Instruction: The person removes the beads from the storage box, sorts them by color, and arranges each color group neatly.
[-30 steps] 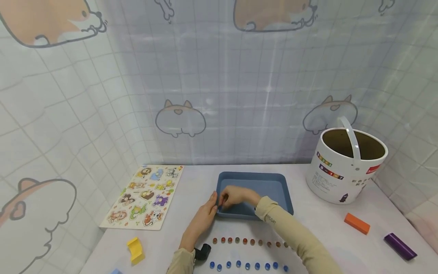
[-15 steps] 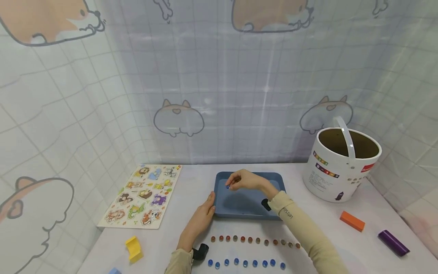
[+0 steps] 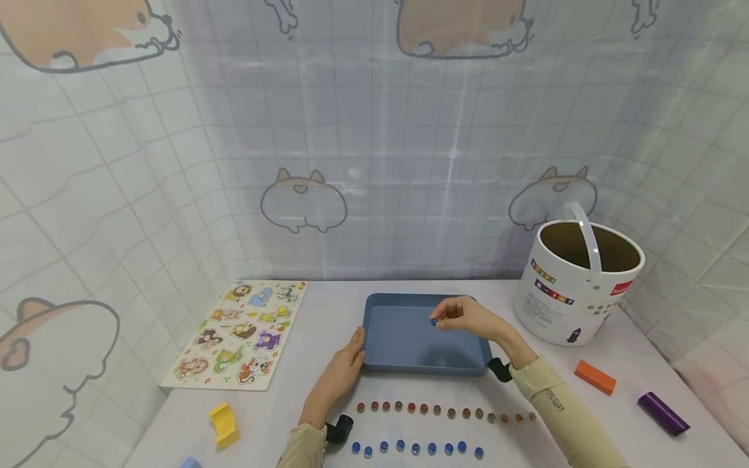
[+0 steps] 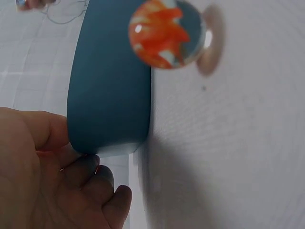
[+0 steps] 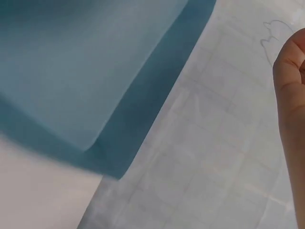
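Observation:
My right hand point(image 3: 465, 314) pinches a small blue glass marble point(image 3: 433, 321) over the right half of a shallow blue-grey tray point(image 3: 421, 370). In the right wrist view, part of that hand point(image 5: 290, 86) shows at the right edge, its fingertips out of frame. Along the tray's left side lies my left hand point(image 3: 342, 364), fingers against the outer wall near the front corner; the left wrist view shows them touching that corner. In front of the tray runs a row of orange and brownish marbles point(image 3: 411, 408), with a row of blue marbles point(image 3: 416, 448) closer to me.
A wooden animal puzzle board point(image 3: 234, 335) lies at left, with a yellow block point(image 3: 224, 426) and a light blue block point(image 3: 190, 463) nearer me. At right stand a white bucket point(image 3: 573, 286), an orange block point(image 3: 595, 377) and a purple block point(image 3: 664, 414).
My right hand has risen from the tray's front left corner and moved right across it, the blue marble now showing in its fingertips. The left hand stays at the tray's side.

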The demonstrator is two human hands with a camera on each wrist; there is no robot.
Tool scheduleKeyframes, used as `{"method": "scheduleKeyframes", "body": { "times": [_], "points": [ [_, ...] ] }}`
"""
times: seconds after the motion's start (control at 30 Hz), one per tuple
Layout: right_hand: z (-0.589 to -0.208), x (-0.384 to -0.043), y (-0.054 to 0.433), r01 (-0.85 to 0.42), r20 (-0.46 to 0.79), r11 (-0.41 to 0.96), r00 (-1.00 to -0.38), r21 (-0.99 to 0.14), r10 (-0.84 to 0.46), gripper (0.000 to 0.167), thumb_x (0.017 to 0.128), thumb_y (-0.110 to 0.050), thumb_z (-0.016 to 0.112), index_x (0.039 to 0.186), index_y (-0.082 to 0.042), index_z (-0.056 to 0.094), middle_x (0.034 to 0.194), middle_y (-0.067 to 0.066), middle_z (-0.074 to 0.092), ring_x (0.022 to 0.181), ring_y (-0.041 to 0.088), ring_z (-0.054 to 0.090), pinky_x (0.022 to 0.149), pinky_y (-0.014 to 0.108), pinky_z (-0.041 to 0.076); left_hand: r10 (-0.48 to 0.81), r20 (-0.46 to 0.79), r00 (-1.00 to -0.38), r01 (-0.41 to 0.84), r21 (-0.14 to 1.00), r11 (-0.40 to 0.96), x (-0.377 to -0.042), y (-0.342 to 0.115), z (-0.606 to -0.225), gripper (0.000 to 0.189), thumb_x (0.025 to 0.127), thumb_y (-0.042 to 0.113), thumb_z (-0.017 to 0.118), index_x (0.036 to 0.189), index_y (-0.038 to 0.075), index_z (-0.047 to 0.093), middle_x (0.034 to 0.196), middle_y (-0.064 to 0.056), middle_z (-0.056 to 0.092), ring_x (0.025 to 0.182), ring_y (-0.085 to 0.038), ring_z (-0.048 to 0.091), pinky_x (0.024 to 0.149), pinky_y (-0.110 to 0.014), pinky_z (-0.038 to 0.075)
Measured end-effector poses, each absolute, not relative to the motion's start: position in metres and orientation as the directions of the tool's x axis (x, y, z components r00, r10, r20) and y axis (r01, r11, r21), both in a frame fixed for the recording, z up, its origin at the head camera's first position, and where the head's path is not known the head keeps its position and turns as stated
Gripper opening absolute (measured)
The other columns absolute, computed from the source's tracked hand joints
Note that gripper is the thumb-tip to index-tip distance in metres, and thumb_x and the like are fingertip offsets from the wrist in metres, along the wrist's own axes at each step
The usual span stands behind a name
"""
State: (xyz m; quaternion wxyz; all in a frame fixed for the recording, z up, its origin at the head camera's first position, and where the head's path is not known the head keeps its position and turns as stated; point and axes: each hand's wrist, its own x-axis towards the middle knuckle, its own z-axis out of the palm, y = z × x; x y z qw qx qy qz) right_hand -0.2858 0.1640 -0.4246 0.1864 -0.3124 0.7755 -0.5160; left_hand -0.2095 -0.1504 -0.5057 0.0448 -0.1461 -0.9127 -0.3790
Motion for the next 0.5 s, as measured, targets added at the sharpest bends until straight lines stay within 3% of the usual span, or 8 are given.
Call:
{"method": "scheduleKeyframes", "body": {
  "times": [0.13, 0.23, 0.37, 0.5],
  "points": [
    [-0.43, -0.266, 0.185, -0.321, 0.077, 0.237, -0.725, -0.917, -0.684, 0.026, 0.093, -0.015, 0.065, 0.109, 0.006, 0.064, 0.107, 0.016, 0.066, 0.095, 0.016, 0.066, 0.084, 0.033, 0.057, 0.231, 0.191, -0.954, 0.299, 0.677, 0.672, -0.21, -0.151, -0.504, 0.051, 0.102, 0.006, 0.043, 0.148, -0.007, 0.027, 0.156, -0.024, 0.027, 0.144, -0.038, 0.028, 0.117, -0.054, 0.026],
    [-0.435, -0.252, 0.198, -0.329, 0.108, 0.195, -0.714, -0.924, -0.692, 0.024, 0.093, -0.01, 0.063, 0.106, 0.01, 0.062, 0.102, 0.005, 0.067, 0.093, 0.011, 0.066, 0.082, 0.026, 0.057, 0.231, 0.197, -0.953, 0.303, 0.672, 0.676, -0.209, -0.152, -0.504, 0.051, 0.102, 0.006, 0.043, 0.148, -0.007, 0.028, 0.155, -0.025, 0.027, 0.144, -0.039, 0.029, 0.117, -0.055, 0.026],
    [-0.441, -0.234, 0.214, -0.327, 0.134, 0.155, -0.709, -0.932, -0.692, 0.021, 0.093, -0.006, 0.062, 0.104, 0.012, 0.061, 0.096, -0.01, 0.066, 0.087, 0.003, 0.063, 0.077, 0.021, 0.056, 0.23, 0.193, -0.954, 0.3, 0.672, 0.678, -0.209, -0.152, -0.504, 0.051, 0.102, 0.006, 0.043, 0.149, -0.007, 0.027, 0.156, -0.024, 0.027, 0.144, -0.038, 0.029, 0.117, -0.054, 0.026],
    [-0.451, -0.213, 0.229, -0.296, 0.117, 0.149, -0.718, -0.944, -0.686, 0.02, 0.093, -0.005, 0.061, 0.104, 0.011, 0.061, 0.093, -0.012, 0.065, 0.082, -0.001, 0.06, 0.072, 0.022, 0.055, 0.239, 0.191, -0.952, 0.305, 0.671, 0.676, -0.21, -0.152, -0.505, 0.051, 0.102, 0.006, 0.042, 0.149, -0.007, 0.026, 0.156, -0.024, 0.026, 0.145, -0.038, 0.028, 0.117, -0.054, 0.026]
  ]
}}
